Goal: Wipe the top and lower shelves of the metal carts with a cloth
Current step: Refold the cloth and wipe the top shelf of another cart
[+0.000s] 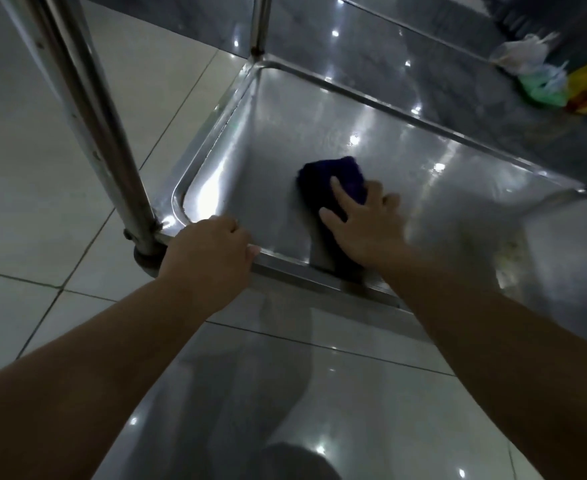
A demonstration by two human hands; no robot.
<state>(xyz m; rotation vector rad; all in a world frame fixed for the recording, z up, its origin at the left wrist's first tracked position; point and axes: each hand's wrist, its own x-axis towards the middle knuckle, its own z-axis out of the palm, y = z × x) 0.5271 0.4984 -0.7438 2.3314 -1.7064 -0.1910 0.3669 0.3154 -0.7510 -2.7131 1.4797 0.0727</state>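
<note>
The lower shelf (271, 133) of a shiny metal cart fills the middle of the head view, with a raised rim all round. A dark blue cloth (333, 178) lies flat on the shelf near its front edge. My right hand (364, 223) presses down on the cloth, fingers spread over it. My left hand (212, 247) grips the shelf's front rim (306, 271) close to the near left corner, fingers curled over the edge. The right part of the shelf is blurred.
A slanted metal cart post (88, 109) rises from the near left corner, another post (261, 26) from the far left corner. Light floor tiles (60, 209) surround the cart. Crumpled white, green and yellow bags (544, 77) lie beyond the shelf at the upper right.
</note>
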